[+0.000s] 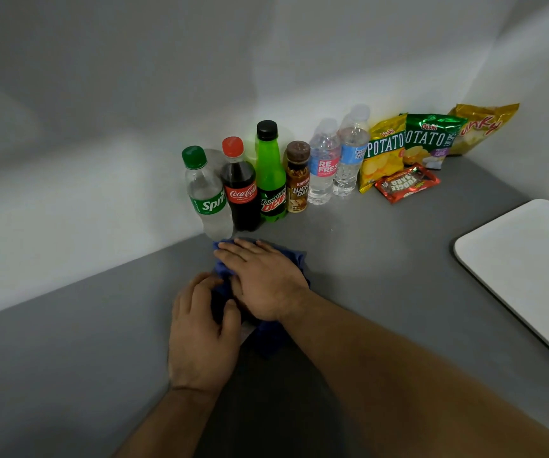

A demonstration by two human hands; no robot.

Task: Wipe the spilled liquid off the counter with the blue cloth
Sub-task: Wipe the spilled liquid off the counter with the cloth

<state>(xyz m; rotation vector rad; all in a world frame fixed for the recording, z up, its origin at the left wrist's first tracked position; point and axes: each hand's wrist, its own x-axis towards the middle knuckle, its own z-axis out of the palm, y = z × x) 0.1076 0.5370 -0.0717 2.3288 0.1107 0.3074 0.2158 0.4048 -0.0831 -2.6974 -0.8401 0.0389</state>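
**Head view: both hands on the blue cloth in front of the bottle row**

Head camera looks down on a grey counter [382, 246] that runs into a white corner wall. The blue cloth [274, 338] lies bunched on the counter, just in front of the Sprite bottle [205, 193]. The right hand [263, 279] lies flat on top of the cloth, palm down, fingers stretched and pointing toward the bottles; it presses rather than grasps. The left hand [200, 328] sits just beside it on the near left edge of the cloth, fingers curled loosely over the fabric and thumb touching it; whether it actually pinches the cloth cannot be told. The two hands overlap slightly, right over left.

No spilled liquid can be made out on the bare counter around the cloth.

Along the wall, from left to right, stand the Sprite bottle, a Coca-Cola bottle [241, 190], a Mountain Dew bottle [270, 176], a Kopiko Lucky Day bottle [297, 178] and two water bottles [324, 163] [351, 153]. Next come a yellow Oishi potato chips bag [382, 153], a green one [431, 140] and a gold snack bag [483, 127]. A red Fudgee Barr pack [407, 183] lies flat before the chips. A white tray [531, 269] rests on the counter at right, well apart from the hands.
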